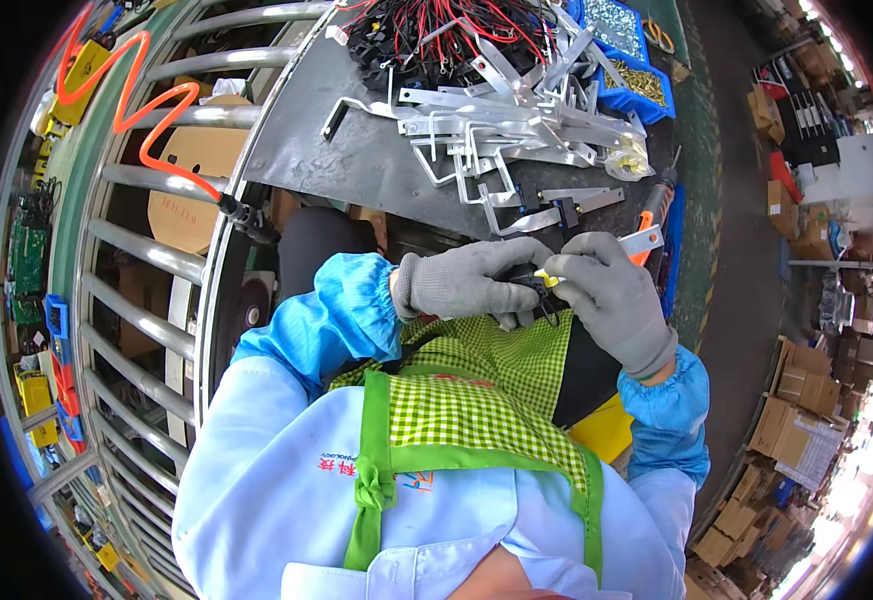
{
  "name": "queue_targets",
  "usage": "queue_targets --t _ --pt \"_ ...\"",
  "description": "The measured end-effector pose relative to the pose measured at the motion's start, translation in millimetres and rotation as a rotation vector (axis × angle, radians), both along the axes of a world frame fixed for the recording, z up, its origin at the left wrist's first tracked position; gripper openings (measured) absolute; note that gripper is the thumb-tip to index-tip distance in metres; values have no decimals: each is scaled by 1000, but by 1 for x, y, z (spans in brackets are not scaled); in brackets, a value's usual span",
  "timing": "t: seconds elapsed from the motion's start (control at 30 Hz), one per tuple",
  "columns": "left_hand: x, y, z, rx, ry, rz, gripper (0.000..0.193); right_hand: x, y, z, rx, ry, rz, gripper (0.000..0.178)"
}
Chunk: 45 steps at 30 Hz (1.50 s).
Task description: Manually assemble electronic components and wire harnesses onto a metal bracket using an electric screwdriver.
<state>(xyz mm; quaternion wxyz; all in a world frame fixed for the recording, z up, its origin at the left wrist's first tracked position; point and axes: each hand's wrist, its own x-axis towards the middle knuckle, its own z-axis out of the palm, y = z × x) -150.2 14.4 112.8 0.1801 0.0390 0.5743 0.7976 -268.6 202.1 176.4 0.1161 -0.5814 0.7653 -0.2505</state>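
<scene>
Grey-gloved left hand (466,281) grips a black part (523,275); right hand (612,298) pinches a yellow bit (545,279): fitting, I'd guess, next wanting steadiness.

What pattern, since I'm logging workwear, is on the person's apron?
The apron has green and white checks with plain green edging, best in the head view.

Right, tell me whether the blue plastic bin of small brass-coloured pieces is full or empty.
Not empty: the small brass-coloured pieces spread across the blue plastic bin. Whether it's full I cannot tell; their depth is hidden.
</scene>
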Motion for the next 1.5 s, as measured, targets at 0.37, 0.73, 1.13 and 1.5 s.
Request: queue_targets --t 0.37,0.73,1.13,1.5 --pt "2 6 -12 163 -9 60 41 -3 -1 2 17 -41 9 26" --pt "2 14 -33 312 -133 108 45 -18 -8 -7 86 -89 73 25" --pt "-8 -4 -47 440 -167 193 41 -290 -34 -30 -205 -42 -503 35" --pt "-26 -20 -42 332 -169 234 40 -357 -87 -81 354 539 -631 25"
